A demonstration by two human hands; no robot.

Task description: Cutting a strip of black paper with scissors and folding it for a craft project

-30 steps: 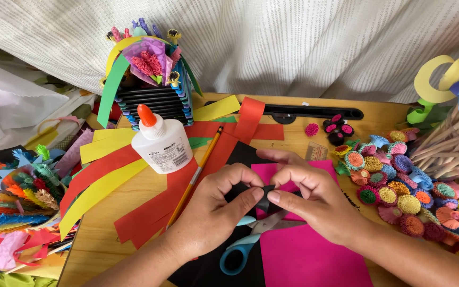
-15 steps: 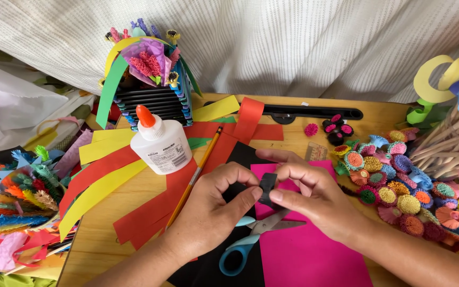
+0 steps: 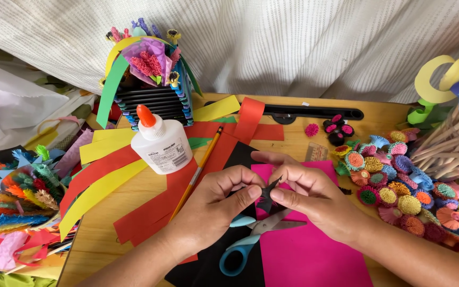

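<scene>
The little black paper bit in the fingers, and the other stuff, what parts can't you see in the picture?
Head view:
- Small black paper piece: mostly covered by the left hand and right hand; its shape is unclear.
- Scissors: blades partly hidden under both hands.
- Pencil: lower end hidden behind the left hand.
- Pink paper sheet: cut off by the bottom edge.
- Paper flowers: run past the right edge.

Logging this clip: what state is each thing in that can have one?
Left hand: grip pinching the black paper piece.
Right hand: grip pinching the same piece.
Glue bottle: upright, orange cap on.
Scissors: lying flat, slightly open.
Pencil: lying flat.
</scene>
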